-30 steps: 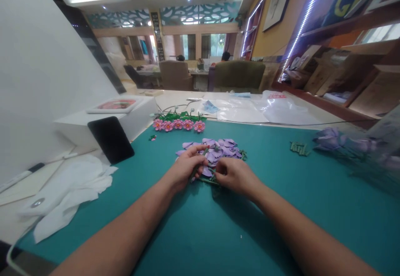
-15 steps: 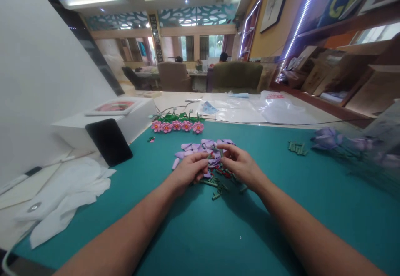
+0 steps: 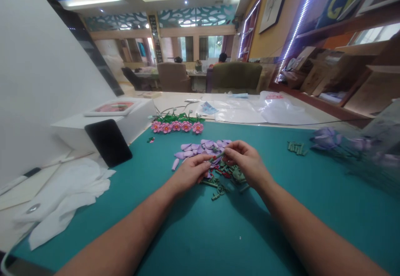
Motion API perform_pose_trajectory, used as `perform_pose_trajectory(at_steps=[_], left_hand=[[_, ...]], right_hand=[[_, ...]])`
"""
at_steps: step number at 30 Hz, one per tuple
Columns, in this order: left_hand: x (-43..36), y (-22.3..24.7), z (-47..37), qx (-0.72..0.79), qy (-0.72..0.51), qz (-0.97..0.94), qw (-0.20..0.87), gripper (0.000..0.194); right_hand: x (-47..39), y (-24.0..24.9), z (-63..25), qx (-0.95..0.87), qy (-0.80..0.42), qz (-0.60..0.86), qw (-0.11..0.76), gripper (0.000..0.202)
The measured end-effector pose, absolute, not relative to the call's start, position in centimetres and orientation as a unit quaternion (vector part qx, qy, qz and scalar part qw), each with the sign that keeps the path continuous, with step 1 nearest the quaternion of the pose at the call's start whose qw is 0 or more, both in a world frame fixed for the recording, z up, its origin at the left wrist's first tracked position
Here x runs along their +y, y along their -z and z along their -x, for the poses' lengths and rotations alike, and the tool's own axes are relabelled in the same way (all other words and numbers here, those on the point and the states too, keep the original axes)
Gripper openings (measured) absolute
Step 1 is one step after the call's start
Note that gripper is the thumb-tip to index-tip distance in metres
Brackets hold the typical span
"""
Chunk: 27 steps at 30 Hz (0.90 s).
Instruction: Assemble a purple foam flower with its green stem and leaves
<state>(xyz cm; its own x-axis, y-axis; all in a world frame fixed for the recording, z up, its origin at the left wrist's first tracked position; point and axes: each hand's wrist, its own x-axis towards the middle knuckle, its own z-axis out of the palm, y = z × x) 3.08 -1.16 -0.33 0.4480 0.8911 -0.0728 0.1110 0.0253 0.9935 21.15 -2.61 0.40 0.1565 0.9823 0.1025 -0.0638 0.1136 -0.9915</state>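
Green stem piece [image 3: 218, 157] spans the gap between our hands near the centre of the frame, one end pinched in our left hand [image 3: 188, 172], the other in our right hand [image 3: 250, 161]. Around it, smooth, curved purple petals [image 3: 179, 155] and rod-like green parts [image 3: 210, 183] lie loose, seemingly unassembled; glossy pink flowers [image 3: 176, 126], upper left of centre, and ruffled purple blooms [image 3: 326, 139], at right, look formed.
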Motion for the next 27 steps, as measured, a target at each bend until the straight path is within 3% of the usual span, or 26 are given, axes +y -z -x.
perform_pose_trajectory(at_steps=[21, 27], left_hand=[[-1.26, 0.40, -3.11, 0.400, -0.296, -0.651, 0.572, 0.043], [-1.42, 0.50, -3.38, 0.401, -0.291, -0.648, 0.578, 0.042]], right_hand=[[-2.68, -0.54, -21.14, -0.467, -0.442, 0.494, 0.586, 0.043], [-2.46, 0.01, -20.89, -0.474, -0.399, 0.477, 0.624, 0.043]])
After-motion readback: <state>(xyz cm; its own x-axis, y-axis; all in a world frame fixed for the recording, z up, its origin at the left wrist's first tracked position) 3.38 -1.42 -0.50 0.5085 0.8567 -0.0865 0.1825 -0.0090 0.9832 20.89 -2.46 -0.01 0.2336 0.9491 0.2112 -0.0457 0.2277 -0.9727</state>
